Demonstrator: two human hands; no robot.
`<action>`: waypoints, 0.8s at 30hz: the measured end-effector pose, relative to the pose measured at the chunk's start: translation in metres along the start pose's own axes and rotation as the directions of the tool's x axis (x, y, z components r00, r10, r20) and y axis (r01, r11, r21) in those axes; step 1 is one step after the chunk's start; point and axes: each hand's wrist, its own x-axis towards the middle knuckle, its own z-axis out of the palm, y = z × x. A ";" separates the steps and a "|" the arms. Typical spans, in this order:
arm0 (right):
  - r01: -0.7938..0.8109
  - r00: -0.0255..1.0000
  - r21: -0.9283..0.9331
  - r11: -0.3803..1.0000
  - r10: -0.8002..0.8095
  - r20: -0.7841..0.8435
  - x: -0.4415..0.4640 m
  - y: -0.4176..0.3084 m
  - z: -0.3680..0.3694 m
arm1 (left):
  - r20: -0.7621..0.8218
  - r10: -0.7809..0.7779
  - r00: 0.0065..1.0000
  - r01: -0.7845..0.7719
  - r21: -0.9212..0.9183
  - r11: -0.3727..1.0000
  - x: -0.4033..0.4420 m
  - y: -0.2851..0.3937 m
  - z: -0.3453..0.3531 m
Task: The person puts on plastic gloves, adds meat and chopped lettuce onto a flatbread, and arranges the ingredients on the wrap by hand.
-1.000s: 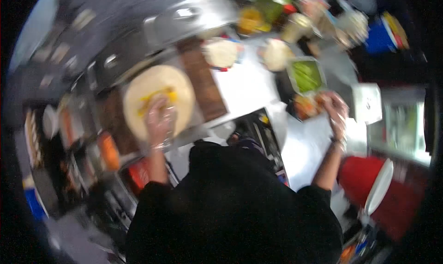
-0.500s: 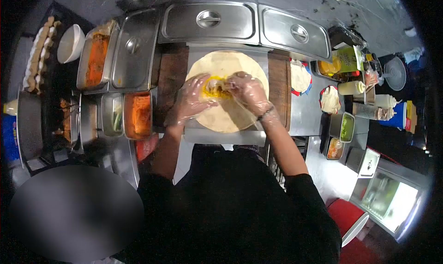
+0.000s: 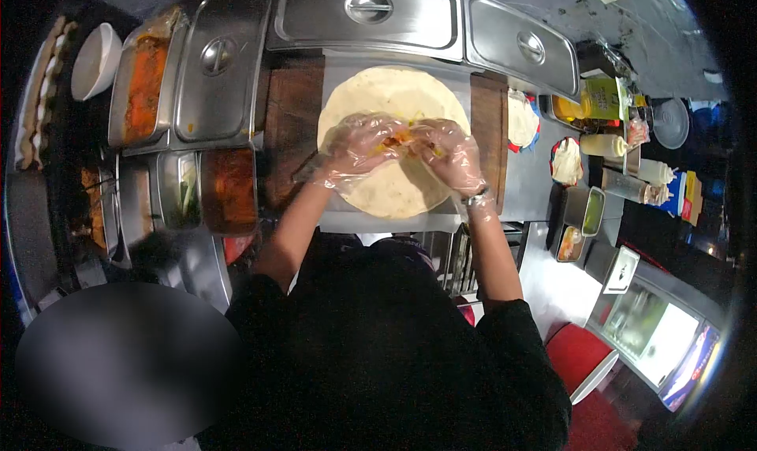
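Observation:
A large round flatbread point(image 3: 394, 195) lies on pale paper over a dark wooden board point(image 3: 292, 112). On its middle is a yellow and orange filling point(image 3: 397, 140), mostly covered by my hands. My left hand point(image 3: 359, 145), in a clear plastic glove, curls its fingers around the filling's left side. From the right, my gloved right hand point(image 3: 451, 153) has its fingers bent in and pressed to the same filling. The fingertips of both hands nearly meet, and what lies beneath them is partly hidden.
Lidded steel pans point(image 3: 371, 29) line the board's far edge. To the left stand pans of orange food point(image 3: 146, 88) and a white bowl point(image 3: 96, 61). At right are smaller flatbreads point(image 3: 566, 161), squeeze bottles point(image 3: 603, 145) and a tub of green food point(image 3: 593, 213).
My left hand has moved from lying spread beside the filling to curling over it. The right hand has come in lower over the filling, which is now more covered. The camera view has shifted slightly.

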 end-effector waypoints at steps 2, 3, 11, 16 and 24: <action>-0.046 0.998 0.088 0.995 0.050 -0.043 -0.009 0.007 -0.010 | -0.030 -0.007 1.000 0.008 0.026 1.000 0.001 0.004 -0.003; -0.076 0.993 0.174 0.982 0.091 -0.077 -0.014 0.012 -0.015 | -0.054 0.002 0.999 -0.002 0.005 1.000 0.003 0.005 -0.005; -0.226 0.974 0.214 0.950 0.227 0.021 -0.035 0.037 -0.001 | 0.043 -0.134 0.990 0.137 -0.071 0.988 0.015 0.017 0.000; -0.221 0.975 0.177 0.959 0.217 0.042 -0.027 0.019 0.013 | 0.026 -0.069 0.997 0.069 -0.008 0.998 0.018 0.016 0.003; 0.013 0.964 0.089 0.996 0.012 -0.266 -0.034 0.023 0.004 | -0.032 0.110 0.993 -0.108 0.074 0.991 0.022 0.017 0.008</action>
